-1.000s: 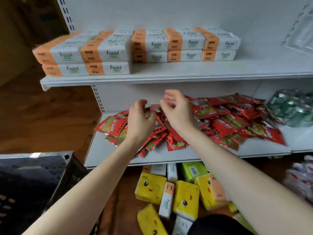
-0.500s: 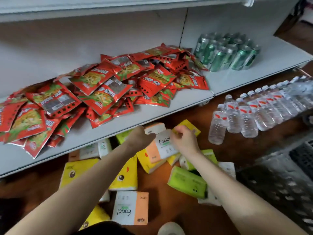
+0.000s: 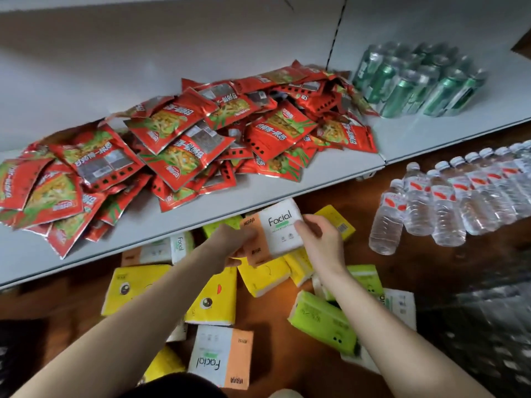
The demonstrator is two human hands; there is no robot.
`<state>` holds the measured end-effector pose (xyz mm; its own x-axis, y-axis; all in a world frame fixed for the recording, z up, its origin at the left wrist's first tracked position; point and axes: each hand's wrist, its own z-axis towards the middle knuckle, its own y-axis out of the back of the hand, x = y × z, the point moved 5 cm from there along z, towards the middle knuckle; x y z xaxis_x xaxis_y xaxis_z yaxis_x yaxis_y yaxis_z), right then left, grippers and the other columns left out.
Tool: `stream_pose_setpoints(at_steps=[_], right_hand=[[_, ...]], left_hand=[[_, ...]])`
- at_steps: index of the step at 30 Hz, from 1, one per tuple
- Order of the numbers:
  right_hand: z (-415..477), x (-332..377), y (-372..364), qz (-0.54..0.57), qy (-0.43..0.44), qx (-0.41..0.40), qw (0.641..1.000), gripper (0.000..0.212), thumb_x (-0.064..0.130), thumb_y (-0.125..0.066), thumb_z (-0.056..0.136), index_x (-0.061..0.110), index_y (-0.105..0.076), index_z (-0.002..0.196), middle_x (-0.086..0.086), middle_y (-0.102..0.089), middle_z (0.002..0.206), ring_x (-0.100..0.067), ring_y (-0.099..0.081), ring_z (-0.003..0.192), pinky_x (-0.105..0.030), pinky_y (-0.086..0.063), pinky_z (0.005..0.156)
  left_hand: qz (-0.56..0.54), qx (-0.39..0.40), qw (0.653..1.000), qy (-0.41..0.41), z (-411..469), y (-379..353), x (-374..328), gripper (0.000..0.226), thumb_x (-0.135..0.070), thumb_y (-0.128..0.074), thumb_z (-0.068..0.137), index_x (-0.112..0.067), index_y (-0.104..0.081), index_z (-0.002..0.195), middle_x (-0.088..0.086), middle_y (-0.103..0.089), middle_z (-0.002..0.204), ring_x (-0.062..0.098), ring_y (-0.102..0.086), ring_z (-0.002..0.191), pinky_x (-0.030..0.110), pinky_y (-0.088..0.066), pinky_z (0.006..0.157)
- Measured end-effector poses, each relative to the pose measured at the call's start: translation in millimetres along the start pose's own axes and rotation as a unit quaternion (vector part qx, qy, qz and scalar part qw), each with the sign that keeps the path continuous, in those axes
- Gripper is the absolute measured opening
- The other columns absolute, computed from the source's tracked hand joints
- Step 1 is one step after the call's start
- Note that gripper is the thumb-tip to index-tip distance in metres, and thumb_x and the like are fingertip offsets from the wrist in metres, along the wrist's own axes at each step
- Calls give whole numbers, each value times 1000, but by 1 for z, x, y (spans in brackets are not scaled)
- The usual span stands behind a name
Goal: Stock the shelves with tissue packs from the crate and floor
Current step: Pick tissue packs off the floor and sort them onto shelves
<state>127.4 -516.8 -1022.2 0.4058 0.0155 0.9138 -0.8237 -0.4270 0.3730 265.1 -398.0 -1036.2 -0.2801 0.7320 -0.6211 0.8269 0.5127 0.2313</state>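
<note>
Both hands hold one white-and-orange "Facial" tissue pack (image 3: 277,228) just below the front edge of the lower shelf (image 3: 201,206). My left hand (image 3: 230,245) grips its orange end, and my right hand (image 3: 321,239) grips its white end. Beneath it, several tissue packs lie scattered on the brown floor: yellow ones (image 3: 212,297), green ones (image 3: 324,323), and another white-and-orange Facial pack (image 3: 221,356).
A heap of red snack packets (image 3: 178,147) covers the lower shelf. Green cans (image 3: 416,81) stand on the shelf section to the right. Clear water bottles (image 3: 448,202) line the floor at right. A dark crate (image 3: 494,326) sits at the lower right, blurred.
My view dropped from the upper shelf to the floor. My empty hands came down, took hold of a Facial pack, and now lift it slightly higher toward the shelf edge.
</note>
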Motion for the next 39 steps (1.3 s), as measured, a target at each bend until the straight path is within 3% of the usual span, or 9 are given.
stream_pose_setpoints(at_steps=[8, 11, 16, 19, 21, 25, 30, 35, 39], right_hand=[[-29, 111, -25, 173, 120, 2, 978, 10, 7, -55, 90, 17, -59, 91, 14, -59, 84, 16, -56, 68, -3, -42, 59], [-44, 151, -45, 196, 153, 17, 969, 10, 13, -55, 91, 22, -58, 91, 15, -60, 87, 12, -57, 74, -11, -47, 68], [-66, 212, -80, 199, 213, 46, 955, 9, 12, -55, 91, 10, -61, 98, 5, -61, 89, 15, -54, 73, -2, -40, 64], [-79, 253, -96, 204, 240, 77, 946, 11, 15, -56, 91, 14, -62, 100, 8, -62, 91, 17, -54, 73, 0, -40, 65], [-85, 284, -104, 207, 266, 105, 936, 11, 16, -58, 90, 26, -59, 88, 19, -60, 83, 17, -55, 68, 0, -40, 62], [-82, 331, -126, 148, 313, 172, 922, 26, 24, -65, 84, 23, -60, 110, 15, -66, 100, 4, -61, 92, -12, -45, 81], [-67, 359, -151, -24, 362, 145, 920, 57, 28, -65, 84, 15, -42, 134, 2, -52, 129, -14, -47, 121, -16, -32, 91], [-54, 366, -170, -87, 383, 104, 914, 45, 27, -64, 83, 15, -49, 124, -5, -61, 115, -23, -55, 109, -43, -47, 91], [-46, 371, -180, -111, 382, 86, 914, 41, 30, -63, 83, 14, -53, 119, -7, -64, 108, -27, -57, 103, -44, -47, 88]], left_hand=[[-156, 11, 979, -130, -79, 90, -53, 6, -14, -61, 88, -9, -58, 91, 10, -63, 81, 25, -62, 69, 37, -52, 71], [-184, -36, 965, -186, -114, 130, -63, 4, -13, -62, 87, -11, -58, 85, 5, -64, 71, 16, -64, 56, 29, -54, 57], [-210, -135, 930, -269, -161, 194, -67, 15, -19, -65, 85, -12, -52, 81, 5, -64, 74, 17, -64, 62, 31, -54, 63], [-238, -148, 903, -325, -192, 227, -74, 16, -12, -64, 85, -8, -51, 92, 6, -64, 80, 13, -65, 60, 25, -55, 58], [-213, -141, 891, -376, -210, 246, -82, 37, -8, -71, 77, -5, -52, 108, 9, -66, 93, 16, -68, 73, 26, -55, 69], [-69, -282, 855, -429, -228, 280, -102, 36, -3, -66, 81, -10, -56, 114, 6, -65, 100, 13, -64, 81, 24, -50, 74], [-15, -469, 784, -405, -218, 307, -114, 12, -20, -68, 82, -10, -66, 87, -1, -63, 73, 14, -59, 71, 21, -40, 62], [-97, -501, 769, -386, -199, 318, -105, 10, -18, -63, 85, -15, -55, 80, 7, -66, 80, 28, -65, 77, 44, -54, 73], [-55, -521, 749, -404, -197, 316, -105, 9, -18, -59, 88, -12, -66, 88, 6, -66, 87, 19, -60, 76, 24, -41, 68]])
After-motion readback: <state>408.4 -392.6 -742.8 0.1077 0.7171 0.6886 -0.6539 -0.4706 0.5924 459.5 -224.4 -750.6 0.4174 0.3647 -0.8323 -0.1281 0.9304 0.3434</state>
